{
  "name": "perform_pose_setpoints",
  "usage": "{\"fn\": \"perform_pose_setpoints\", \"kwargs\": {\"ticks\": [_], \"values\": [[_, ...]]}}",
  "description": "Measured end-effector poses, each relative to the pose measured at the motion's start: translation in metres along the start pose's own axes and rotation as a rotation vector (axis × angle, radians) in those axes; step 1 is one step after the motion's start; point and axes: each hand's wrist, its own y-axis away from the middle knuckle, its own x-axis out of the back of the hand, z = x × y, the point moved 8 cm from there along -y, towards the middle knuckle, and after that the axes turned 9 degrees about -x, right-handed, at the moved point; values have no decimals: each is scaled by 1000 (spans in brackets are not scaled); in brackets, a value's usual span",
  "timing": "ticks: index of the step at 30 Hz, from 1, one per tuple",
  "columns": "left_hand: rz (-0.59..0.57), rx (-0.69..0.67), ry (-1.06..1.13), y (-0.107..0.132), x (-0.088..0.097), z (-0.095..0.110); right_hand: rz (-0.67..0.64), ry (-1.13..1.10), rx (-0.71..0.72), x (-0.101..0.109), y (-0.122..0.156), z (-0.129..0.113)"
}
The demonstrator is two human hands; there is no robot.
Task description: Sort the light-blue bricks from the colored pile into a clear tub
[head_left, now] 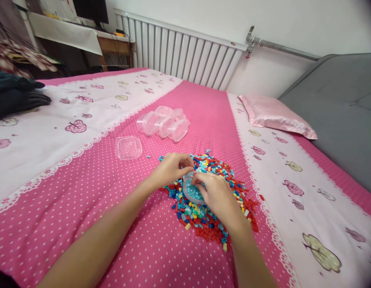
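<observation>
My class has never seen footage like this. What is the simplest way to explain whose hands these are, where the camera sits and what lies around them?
No machine here: these are one person's bare left hand and right hand. The only picture comes from a camera on that person's head, looking forward and down. On the pink bedspread lies a pile of small coloured bricks, with a clear tub of turquoise pieces among them. Both hands are at the tub, the right fingers over its opening; whether they pinch a piece is too small to tell. Farther off are more clear containers and a separate clear square piece.
</observation>
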Motion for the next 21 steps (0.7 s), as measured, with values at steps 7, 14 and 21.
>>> {"fn": "perform_pose_setpoints", "kwargs": {"ticks": [7, 14, 21], "values": [[-20, 25, -74, 0, 4, -1, 30, -7, 5, 7, 2, -3], [-198, 104, -255, 8, 17, -17, 3, -13, 8, 6, 3, -4], [-505, 102, -296, 21, 8, -22, 9, -2, 16, 6, 2, -5]]}}
